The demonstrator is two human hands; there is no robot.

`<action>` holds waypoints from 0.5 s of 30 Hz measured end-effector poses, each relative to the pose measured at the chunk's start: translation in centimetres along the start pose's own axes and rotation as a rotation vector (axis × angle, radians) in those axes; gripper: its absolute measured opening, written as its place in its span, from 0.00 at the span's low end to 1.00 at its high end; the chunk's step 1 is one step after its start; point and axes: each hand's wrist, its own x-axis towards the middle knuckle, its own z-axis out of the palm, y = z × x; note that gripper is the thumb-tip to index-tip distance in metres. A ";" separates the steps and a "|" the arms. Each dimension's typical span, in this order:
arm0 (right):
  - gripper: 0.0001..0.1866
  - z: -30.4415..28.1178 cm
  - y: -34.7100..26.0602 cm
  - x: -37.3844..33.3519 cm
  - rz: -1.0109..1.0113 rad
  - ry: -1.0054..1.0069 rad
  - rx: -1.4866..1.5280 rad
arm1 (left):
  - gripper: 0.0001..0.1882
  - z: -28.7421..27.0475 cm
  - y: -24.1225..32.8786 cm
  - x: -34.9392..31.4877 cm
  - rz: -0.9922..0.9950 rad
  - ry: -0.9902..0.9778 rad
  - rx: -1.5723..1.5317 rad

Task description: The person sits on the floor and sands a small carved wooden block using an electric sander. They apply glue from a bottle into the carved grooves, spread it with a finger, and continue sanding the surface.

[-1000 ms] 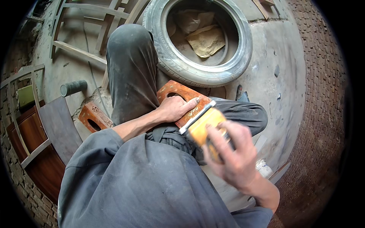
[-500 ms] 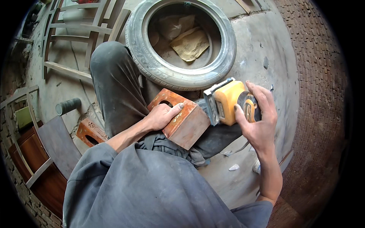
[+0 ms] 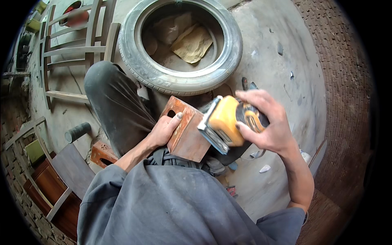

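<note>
On my lap, a reddish-brown wooden box with an oval hole is tilted, its orange finish worn pale in places. My left hand grips it by the top side, thumb lying beside the hole and the other fingers hidden. My right hand is wrapped round a yellow and black palm sander. The sander's flat pad faces the box's right side, very close to it; whether they touch I cannot tell. A similar wooden box with a hole rests on the floor left of my leg.
A large tire lies ahead, with yellowish sandpaper-like sheet inside its ring. Wooden chair frames stand at the far left. Nearer are a dark cylinder and a grey panel. Brick paving runs along the right.
The sander has moved left relative to the box and tilted differently. The box has turned slightly in my left hand. The whole view has shifted a little.
</note>
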 end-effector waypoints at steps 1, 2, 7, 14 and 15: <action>0.31 -0.3 -0.1 -0.9 0.027 -0.009 -0.015 | 0.37 0.0 0.1 -0.3 0.024 0.004 0.000; 0.31 -0.9 -0.2 -1.7 0.056 -0.022 -0.028 | 0.37 0.0 0.3 -0.5 0.048 0.008 0.000; 0.32 -2.8 -0.8 -4.7 0.100 -0.020 -0.095 | 0.34 -1.1 0.0 -1.0 0.146 -0.077 0.028; 0.33 -2.9 -2.4 -3.8 0.053 -0.027 0.011 | 0.31 -0.6 -0.3 -0.9 0.346 -0.068 0.059; 0.33 -2.8 -2.6 -3.4 0.039 -0.033 0.031 | 0.30 -0.4 -0.3 -0.9 0.411 -0.066 0.062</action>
